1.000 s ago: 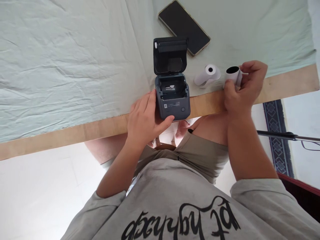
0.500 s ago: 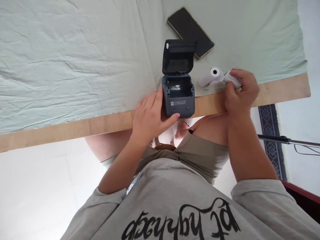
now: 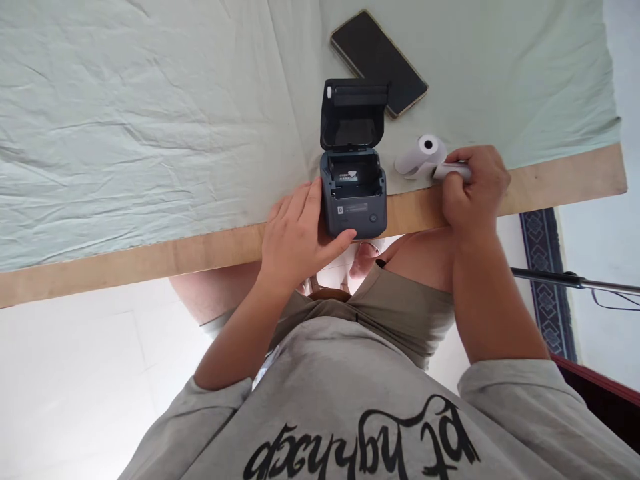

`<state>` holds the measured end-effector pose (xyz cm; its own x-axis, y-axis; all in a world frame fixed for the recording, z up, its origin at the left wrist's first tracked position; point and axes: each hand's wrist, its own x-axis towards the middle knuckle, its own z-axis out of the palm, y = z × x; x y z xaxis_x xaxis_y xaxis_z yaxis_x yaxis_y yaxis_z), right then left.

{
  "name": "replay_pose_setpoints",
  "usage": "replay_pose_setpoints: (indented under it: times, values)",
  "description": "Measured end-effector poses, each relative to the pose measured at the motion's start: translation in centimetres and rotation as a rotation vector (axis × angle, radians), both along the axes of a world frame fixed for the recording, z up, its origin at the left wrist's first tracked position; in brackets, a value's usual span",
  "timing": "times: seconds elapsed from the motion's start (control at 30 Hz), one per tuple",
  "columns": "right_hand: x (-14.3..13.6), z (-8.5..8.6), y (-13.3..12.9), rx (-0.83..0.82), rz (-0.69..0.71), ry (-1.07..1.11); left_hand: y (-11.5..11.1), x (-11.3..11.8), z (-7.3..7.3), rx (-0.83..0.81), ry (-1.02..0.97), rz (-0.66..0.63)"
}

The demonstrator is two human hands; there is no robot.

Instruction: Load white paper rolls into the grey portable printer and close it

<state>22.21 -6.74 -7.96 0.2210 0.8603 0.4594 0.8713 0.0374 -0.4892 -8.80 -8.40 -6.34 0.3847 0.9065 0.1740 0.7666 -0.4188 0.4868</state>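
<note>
My left hand (image 3: 295,237) is laid along the left side of a small dark grey thermal printer (image 3: 356,213), thumb on its front corner. The printer stands at the table's near edge with its lid (image 3: 353,120) raised. Its paper bay shows, with a small label inside and no roll in it. Over to the right, my right hand (image 3: 475,190) pinches a small white paper roll (image 3: 453,172) between thumb and fingers; part of this roll is hidden by the hand. Another white paper roll (image 3: 417,158) with a dark core lies just left of it, its loose end curling out.
A black phone (image 3: 380,63) lies behind the printer, close to the raised lid. A pale green cloth (image 3: 150,133) covers the table up to a bare wooden edge strip (image 3: 200,250). A thin pole (image 3: 575,280) crosses at the right, past the table.
My right hand has shifted slightly left and turned the paper roll flatter, its dark end now nearer the other roll. My left hand keeps its place on the printer.
</note>
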Motion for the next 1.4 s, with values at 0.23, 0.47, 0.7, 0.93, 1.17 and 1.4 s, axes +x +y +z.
replay_pose_setpoints:
  times: [0.23,0.47,0.7,0.93,1.17,1.4]
  values:
    - [0.2,0.0,-0.3,0.031,0.009,0.068,0.0,0.1,0.1,-0.026,-0.007,-0.001]
    - [1.7,-0.7,0.1,0.245,0.009,0.247,-0.1,0.0,0.1,-0.028,0.002,0.000]
    - [-3.2,3.8,-0.8,0.291,0.203,0.224,-0.1,0.0,0.1,-0.021,0.001,-0.008]
    - [-10.4,6.5,1.0,-0.026,0.487,-0.058,-0.1,0.0,0.2,-0.024,-0.011,-0.008]
    - [-10.5,5.7,2.5,-0.207,0.517,-0.016,-0.1,-0.1,0.3,-0.026,0.003,-0.024]
    - [-10.7,6.2,3.2,-0.290,0.513,-0.087,-0.1,0.0,0.2,-0.040,-0.003,-0.013]
